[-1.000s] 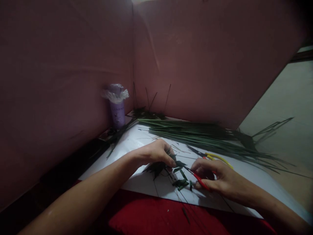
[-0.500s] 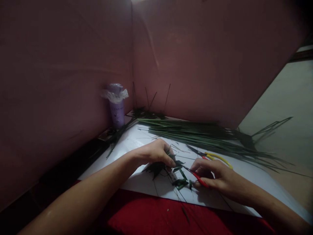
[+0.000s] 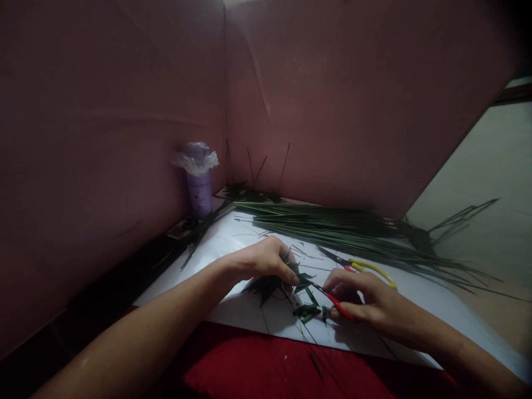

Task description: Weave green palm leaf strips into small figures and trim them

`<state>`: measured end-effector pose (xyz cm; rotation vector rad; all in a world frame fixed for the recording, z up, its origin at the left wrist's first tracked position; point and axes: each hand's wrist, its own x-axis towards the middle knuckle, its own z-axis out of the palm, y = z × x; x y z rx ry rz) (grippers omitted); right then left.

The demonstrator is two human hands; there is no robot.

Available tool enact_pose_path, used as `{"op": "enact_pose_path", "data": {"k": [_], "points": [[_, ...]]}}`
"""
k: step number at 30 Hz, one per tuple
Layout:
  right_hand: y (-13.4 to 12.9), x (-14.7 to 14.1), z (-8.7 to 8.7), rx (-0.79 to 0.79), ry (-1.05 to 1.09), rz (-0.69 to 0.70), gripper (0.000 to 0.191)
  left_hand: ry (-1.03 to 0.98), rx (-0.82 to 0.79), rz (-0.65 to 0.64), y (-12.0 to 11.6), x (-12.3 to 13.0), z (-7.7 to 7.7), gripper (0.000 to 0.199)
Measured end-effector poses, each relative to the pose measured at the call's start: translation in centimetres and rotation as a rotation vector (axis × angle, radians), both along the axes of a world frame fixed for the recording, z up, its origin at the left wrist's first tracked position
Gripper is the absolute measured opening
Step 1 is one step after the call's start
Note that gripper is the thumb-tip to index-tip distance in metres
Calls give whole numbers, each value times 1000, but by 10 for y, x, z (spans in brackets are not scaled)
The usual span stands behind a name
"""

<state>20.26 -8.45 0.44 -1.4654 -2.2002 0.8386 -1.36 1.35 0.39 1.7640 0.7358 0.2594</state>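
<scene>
1. The left hand (image 3: 276, 263) pinches a dark green leaf piece (image 3: 266, 287) between thumb and fingers, above the sheet (image 3: 236, 306), nearer its near edge than its far edge.
2. The right hand (image 3: 368, 296) grasps the red scissors (image 3: 341, 307) by their handles; their tips point left and meet the leaf piece beside the left thumb. Whether the blades are parted is too small to tell.
3. Cut bits (image 3: 308, 311) of green lie on the sheet between the two hands, close to its near edge.
4. The yellow scissors (image 3: 372, 267) lie just beyond the right hand, which partly hides them, with dark blades aimed at the far left corner.
5. Long leaves (image 3: 328, 223) lie along the far edge and stick out past the right edge.
6. A purple bottle (image 3: 200, 194), topped with clear plastic (image 3: 197, 162), stands upright by the far left corner.
7. Red cloth (image 3: 245, 360) shows below the near edge.
</scene>
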Motion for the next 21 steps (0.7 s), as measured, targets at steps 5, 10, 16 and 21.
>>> {"op": "enact_pose_path", "data": {"k": [5,10,16,21], "points": [[0,2,-2,19,-12,11,5,-3,-15,8,-1,0,-1,18],[-3,-3,3,-77,31,-24,3,18,-10,21,-1,1,0,17],[-3,-3,2,-102,55,-30,3,6,-5,3,1,0,-2,18],[-1,1,-2,-50,29,-11,4,-5,-33,6,0,0,0,17]]}}
